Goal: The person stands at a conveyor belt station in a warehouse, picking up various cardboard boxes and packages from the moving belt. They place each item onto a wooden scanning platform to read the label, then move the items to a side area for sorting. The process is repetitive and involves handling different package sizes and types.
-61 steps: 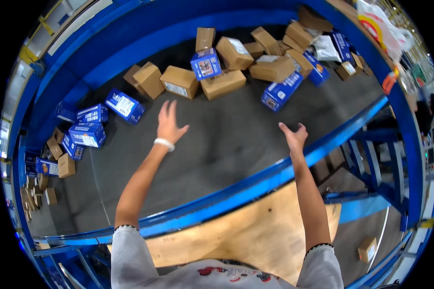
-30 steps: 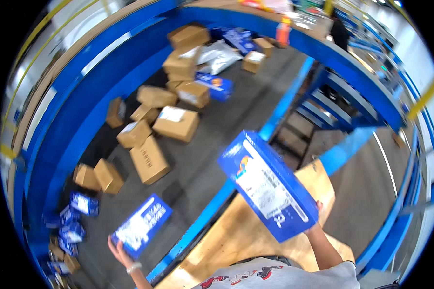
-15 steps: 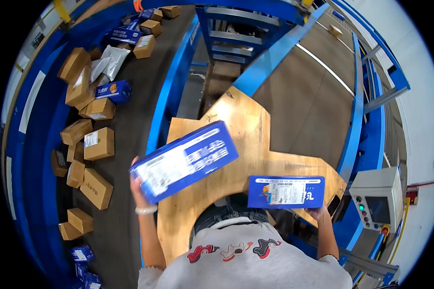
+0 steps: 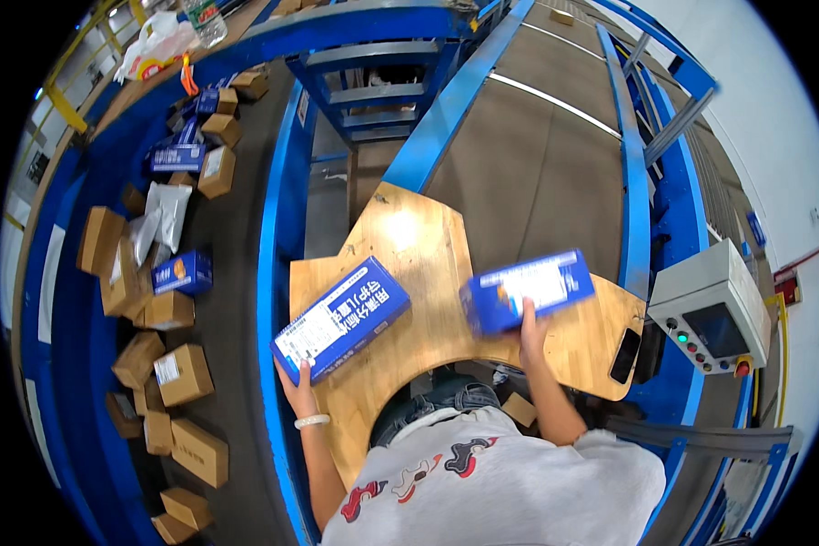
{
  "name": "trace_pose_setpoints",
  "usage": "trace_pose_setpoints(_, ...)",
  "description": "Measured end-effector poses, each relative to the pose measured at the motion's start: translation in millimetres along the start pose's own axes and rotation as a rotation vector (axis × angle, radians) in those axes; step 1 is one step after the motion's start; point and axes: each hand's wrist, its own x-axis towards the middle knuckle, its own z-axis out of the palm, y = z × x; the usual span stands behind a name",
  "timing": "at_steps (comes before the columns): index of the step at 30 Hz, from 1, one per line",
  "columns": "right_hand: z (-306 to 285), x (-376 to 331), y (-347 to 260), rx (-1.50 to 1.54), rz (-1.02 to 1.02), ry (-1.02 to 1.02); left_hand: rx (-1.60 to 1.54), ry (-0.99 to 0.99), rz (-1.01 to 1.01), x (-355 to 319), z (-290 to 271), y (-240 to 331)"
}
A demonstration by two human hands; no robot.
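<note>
At 9 o'clock the dark belt (image 4: 241, 309) carries a heap of brown boxes (image 4: 185, 374), with a white bag (image 4: 171, 214) further up at 10 o'clock. At 8 o'clock my left hand (image 4: 298, 391) grasps the near end of the first blue box (image 4: 344, 317), thumb over its edge, fingers mostly hidden beneath. Half a second ago that box stuck out past the left edge of the table (image 4: 437, 318); now it lies slantwise almost wholly over the wood, though I can't tell whether it touches. At 3 o'clock my right hand (image 4: 534, 344) grips the second blue box (image 4: 530, 282) from its near side, thumb up on the pale label. I've swung that one forward and inward from low on the right, and its blur suggests motion; it, too, is over the table, perhaps lifted. So both boxes are off the belt and side by side but apart, label faces upward, each hand loaded. Beyond, toward 1 o'clock, runs the brown belt (image 4: 519, 164); a black phone (image 4: 624, 355) lies on the table's right end, between 3 and 4 o'clock.
</note>
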Motion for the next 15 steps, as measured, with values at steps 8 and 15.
trace_pose_setpoints(8,115.1,173.0,-40.9,0.075,0.201,0.088,0.163,-0.163,-0.012,38.7,-8.8,-1.0)
trace_pose_setpoints(15,65.6,-33.2,-42.8,-0.062,0.978,-0.667,0.075,-0.363,-0.057,66.6,30.2,29.1)
